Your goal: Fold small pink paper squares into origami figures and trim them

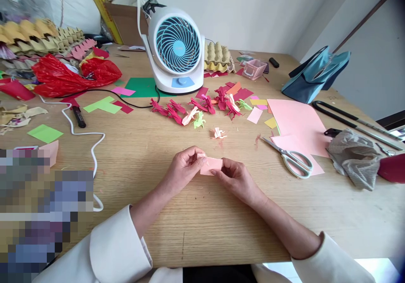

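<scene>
A small pale pink paper piece is held between both hands above the wooden table. My left hand pinches its left end between thumb and fingers. At its right end, my right hand grips the edge with thumb and fingers. Just beyond the hands lies a small pink folded paper figure. Farther back, several red folded figures lie in a loose row, with a green one among them.
White-handled scissors lie on the right by large pink sheets. A white fan stands at the back. On the left are a white cable, a black marker and a red plastic bag.
</scene>
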Available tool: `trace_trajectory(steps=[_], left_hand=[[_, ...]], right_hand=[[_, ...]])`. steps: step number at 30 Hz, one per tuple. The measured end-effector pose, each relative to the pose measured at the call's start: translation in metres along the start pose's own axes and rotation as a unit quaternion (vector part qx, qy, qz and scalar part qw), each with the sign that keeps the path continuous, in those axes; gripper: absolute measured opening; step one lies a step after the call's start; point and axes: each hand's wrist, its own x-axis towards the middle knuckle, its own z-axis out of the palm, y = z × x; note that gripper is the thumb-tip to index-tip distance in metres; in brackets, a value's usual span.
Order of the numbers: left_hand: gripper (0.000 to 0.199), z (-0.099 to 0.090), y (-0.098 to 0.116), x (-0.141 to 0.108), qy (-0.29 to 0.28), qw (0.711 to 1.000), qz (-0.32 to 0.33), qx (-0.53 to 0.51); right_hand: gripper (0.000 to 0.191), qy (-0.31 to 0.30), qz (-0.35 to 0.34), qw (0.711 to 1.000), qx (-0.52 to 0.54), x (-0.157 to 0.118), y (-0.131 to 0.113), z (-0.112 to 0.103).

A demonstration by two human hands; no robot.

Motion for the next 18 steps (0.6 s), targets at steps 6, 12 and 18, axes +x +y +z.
trace_trajectory(steps=[6,12,18], left_hand=[[0.015,-0.003,0.004,0.0,-0.001,0.993,0.081,0.088],[0.014,-0.005,0.006,-0.003,0.025,0.937,0.261,0.23],[0.018,-0.005,0.003,-0.005,0.031,0.919,0.289,0.266]], right_hand=[[0.014,0.061,-0.069,0.994,-0.062,-0.001,-0.007,-0.004],[0.012,0.112,-0.25,0.948,-0.161,-0.004,-0.012,-0.013],[0.017,0.113,-0.281,0.933,-0.196,-0.005,-0.009,-0.016]])
